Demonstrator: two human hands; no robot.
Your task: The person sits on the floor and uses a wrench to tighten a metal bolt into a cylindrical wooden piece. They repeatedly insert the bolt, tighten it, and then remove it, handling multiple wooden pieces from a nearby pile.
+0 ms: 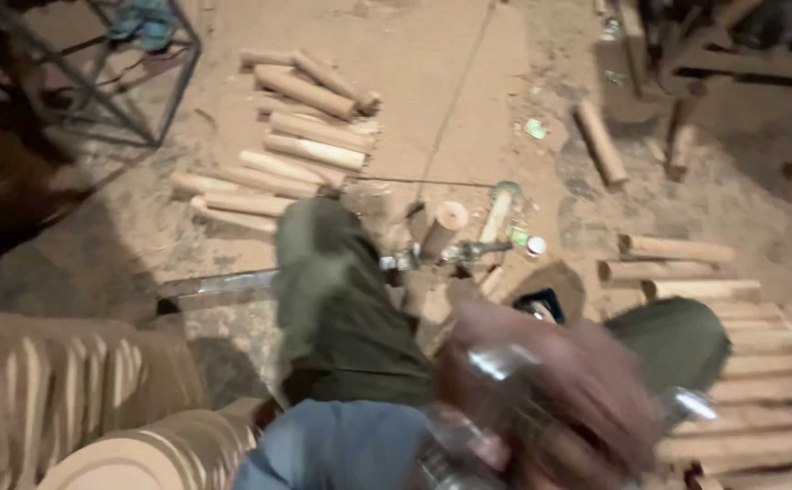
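- Low at 5 o'clock, close to the camera: a hand, motion-blurred, wrapped around a clear shiny object, possibly a plastic bottle. Can't tell which hand it is, nor how tight the fingers sit.
- Other hand: not visible.
- To do it well, my judgement: steady the grip and slow down. The blur suggests a fast swing.
- At centre: an upright wooden peg in a metal clamp fixture.
- Legs in green trousers either side of it.
- At 11 o'clock: a stack of turned wooden cylinders. More cylinders at 3–4 o'clock.
- At 8 o'clock: a fluted carved column.
- Floor: bare, sawdust-covered, dim workshop. A metal frame at 10 o'clock.
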